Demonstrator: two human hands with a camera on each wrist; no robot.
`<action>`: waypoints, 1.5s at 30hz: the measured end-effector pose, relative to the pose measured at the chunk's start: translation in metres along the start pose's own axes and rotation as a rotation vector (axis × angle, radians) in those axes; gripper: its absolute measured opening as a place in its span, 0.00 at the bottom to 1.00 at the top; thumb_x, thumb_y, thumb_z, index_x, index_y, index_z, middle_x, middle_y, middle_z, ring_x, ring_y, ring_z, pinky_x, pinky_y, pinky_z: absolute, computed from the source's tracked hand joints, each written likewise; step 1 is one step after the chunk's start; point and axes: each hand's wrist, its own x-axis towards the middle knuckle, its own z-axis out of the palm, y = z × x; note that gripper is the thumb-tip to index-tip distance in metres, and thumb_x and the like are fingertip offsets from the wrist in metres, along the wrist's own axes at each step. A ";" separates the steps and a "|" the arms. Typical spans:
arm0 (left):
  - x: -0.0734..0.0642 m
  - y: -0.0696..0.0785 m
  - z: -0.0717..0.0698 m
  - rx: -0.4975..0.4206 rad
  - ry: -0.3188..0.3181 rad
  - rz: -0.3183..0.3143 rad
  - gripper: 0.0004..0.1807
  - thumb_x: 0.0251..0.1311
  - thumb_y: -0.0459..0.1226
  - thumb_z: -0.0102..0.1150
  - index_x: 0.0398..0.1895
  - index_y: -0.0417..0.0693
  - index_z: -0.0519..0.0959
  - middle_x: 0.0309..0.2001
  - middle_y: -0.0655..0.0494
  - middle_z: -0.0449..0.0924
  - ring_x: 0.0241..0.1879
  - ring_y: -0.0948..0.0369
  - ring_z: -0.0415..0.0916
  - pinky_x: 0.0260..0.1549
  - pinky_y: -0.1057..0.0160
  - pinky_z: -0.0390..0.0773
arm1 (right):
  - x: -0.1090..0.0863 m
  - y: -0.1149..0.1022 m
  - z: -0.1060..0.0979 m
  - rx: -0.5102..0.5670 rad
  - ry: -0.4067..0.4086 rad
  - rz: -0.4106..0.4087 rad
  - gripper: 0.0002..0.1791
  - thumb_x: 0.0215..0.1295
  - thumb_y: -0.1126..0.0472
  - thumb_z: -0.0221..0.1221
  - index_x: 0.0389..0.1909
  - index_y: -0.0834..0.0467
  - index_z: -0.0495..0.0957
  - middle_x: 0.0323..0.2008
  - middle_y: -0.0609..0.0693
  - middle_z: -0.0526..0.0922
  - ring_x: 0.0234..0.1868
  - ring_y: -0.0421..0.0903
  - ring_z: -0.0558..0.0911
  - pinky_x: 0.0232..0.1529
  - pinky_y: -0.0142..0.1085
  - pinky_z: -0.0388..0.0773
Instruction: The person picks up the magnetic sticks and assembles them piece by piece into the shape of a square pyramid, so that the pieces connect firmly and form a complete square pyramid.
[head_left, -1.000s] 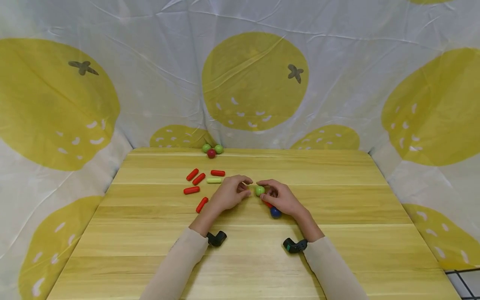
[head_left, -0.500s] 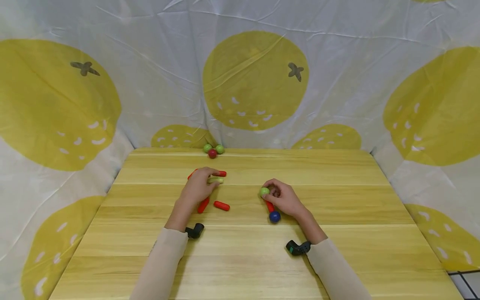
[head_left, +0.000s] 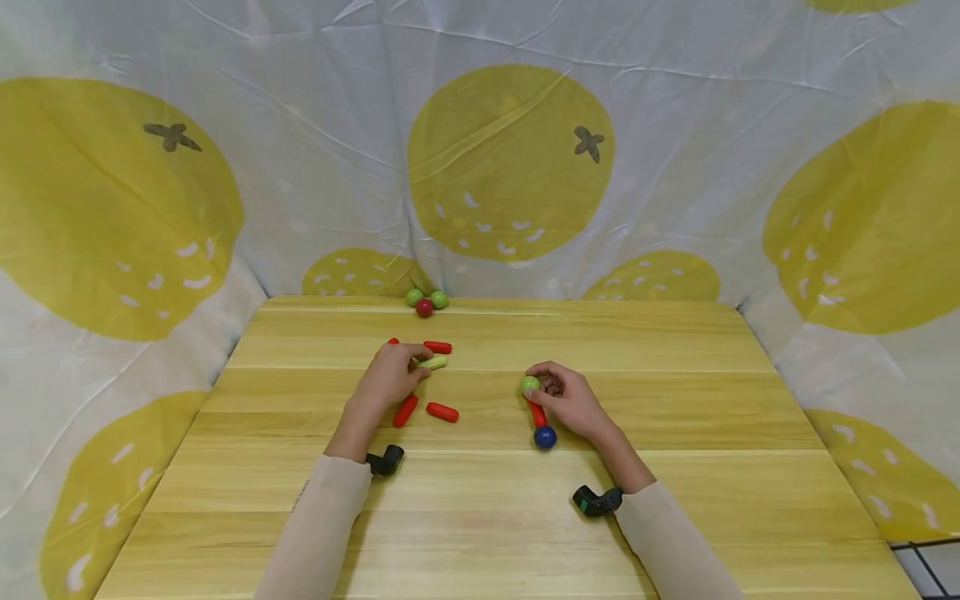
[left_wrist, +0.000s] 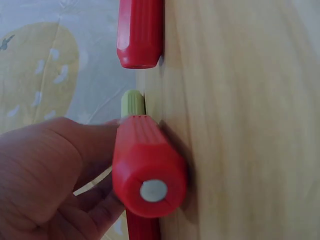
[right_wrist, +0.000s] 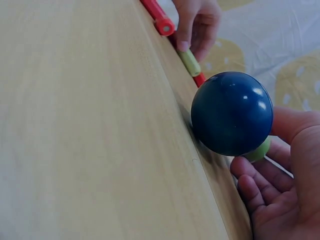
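In the head view my left hand (head_left: 388,372) pinches a yellow-green building stick (head_left: 433,362) between thumb and fingers, at the left-middle of the table. The stick is slightly tilted. My right hand (head_left: 567,398) holds a light green ball (head_left: 530,385) by thumb and fingertips. From that ball a red stick (head_left: 537,414) runs toward me, with a blue ball (head_left: 545,437) at its near end. The right wrist view shows the blue ball (right_wrist: 232,114) large, covering most of the green one. Close to the left wrist camera, a red stick (left_wrist: 149,170) shows a pale round disc in its end.
Loose red sticks lie around the left hand: one behind (head_left: 437,347), and two nearer me, a slanted red stick (head_left: 406,410) and another red stick (head_left: 442,412). Two green balls and a dark red ball (head_left: 423,308) sit at the table's back edge, before a patterned cloth (head_left: 510,167).
My left hand has left the green ball's side, gone left and taken hold of the yellow-green stick. A red stick has come into view nearer me. The right hand's ball has shifted slightly right.
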 end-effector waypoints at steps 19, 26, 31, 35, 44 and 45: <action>0.002 0.052 0.021 -0.166 -0.182 0.117 0.12 0.67 0.35 0.67 0.52 0.47 0.87 0.46 0.54 0.87 0.41 0.61 0.81 0.45 0.59 0.84 | 0.009 0.018 0.002 0.052 0.031 -0.007 0.19 0.67 0.58 0.69 0.56 0.57 0.82 0.44 0.57 0.87 0.39 0.49 0.84 0.36 0.31 0.78; 0.006 0.068 0.037 -0.172 -0.182 0.127 0.11 0.69 0.37 0.65 0.52 0.48 0.87 0.44 0.56 0.88 0.40 0.64 0.82 0.45 0.61 0.84 | 0.010 0.018 0.003 0.050 0.039 -0.031 0.17 0.66 0.57 0.70 0.53 0.55 0.83 0.42 0.53 0.87 0.36 0.45 0.84 0.37 0.32 0.81; 0.008 0.072 0.045 -0.155 -0.188 0.152 0.11 0.69 0.36 0.66 0.51 0.47 0.87 0.44 0.56 0.89 0.39 0.64 0.82 0.43 0.62 0.84 | 0.010 0.019 0.004 0.036 0.031 -0.036 0.15 0.67 0.57 0.69 0.53 0.53 0.83 0.41 0.50 0.87 0.37 0.44 0.84 0.38 0.32 0.81; 0.009 0.073 0.049 -0.142 -0.190 0.155 0.11 0.69 0.37 0.65 0.52 0.47 0.87 0.45 0.55 0.89 0.39 0.65 0.82 0.43 0.63 0.84 | 0.010 0.018 0.004 0.030 0.029 -0.043 0.15 0.67 0.57 0.69 0.53 0.52 0.83 0.42 0.50 0.87 0.37 0.44 0.83 0.37 0.32 0.81; 0.007 0.077 0.053 -0.156 -0.163 0.144 0.12 0.69 0.37 0.65 0.52 0.46 0.87 0.45 0.55 0.89 0.39 0.64 0.81 0.44 0.61 0.84 | 0.009 0.017 0.006 -0.041 0.008 -0.061 0.21 0.66 0.53 0.71 0.58 0.54 0.83 0.33 0.50 0.81 0.29 0.45 0.76 0.29 0.30 0.72; 0.007 0.077 0.053 -0.160 -0.160 0.143 0.12 0.69 0.37 0.65 0.52 0.45 0.87 0.45 0.54 0.88 0.39 0.63 0.81 0.44 0.61 0.84 | 0.009 0.018 0.007 -0.046 0.010 -0.061 0.21 0.65 0.53 0.71 0.58 0.53 0.83 0.32 0.50 0.80 0.29 0.45 0.75 0.28 0.30 0.72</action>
